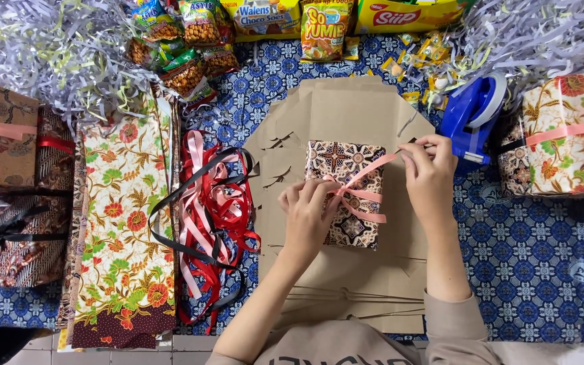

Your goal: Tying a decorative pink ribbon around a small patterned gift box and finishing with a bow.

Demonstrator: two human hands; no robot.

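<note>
In the middle of the frame a small box wrapped in dark patterned paper [345, 192] lies on flat sheets of brown cardboard [346, 115], which rest on a blue patterned cloth [528, 257]. A pink ribbon [363, 196] crosses the box. The left hand [309, 216] rests on the box's left edge, fingers curled and pinching the ribbon where it crosses near the middle. The right hand [430, 176] sits just right of the box, thumb and forefinger pressed together on the ribbon's free end, which runs taut and diagonal up from the crossing to those fingertips.

Close to the right hand, in the upper right, stands a blue tape dispenser [471, 122], and beyond it a floral-wrapped gift with a pink bow [569, 135]. Left of the cardboard lies a tangle of red, pink and black ribbons [214, 223], near the left forearm. Further left are folded sheets of floral wrapping paper [126, 223], and at the left edge wrapped gifts tied with ribbon [8, 189]. Along the top of the frame lie snack packets [265, 27] and small sweets [420, 61], with heaps of pale shredded paper [55, 47] in both upper corners. Nothing lies between the hands and the box.
</note>
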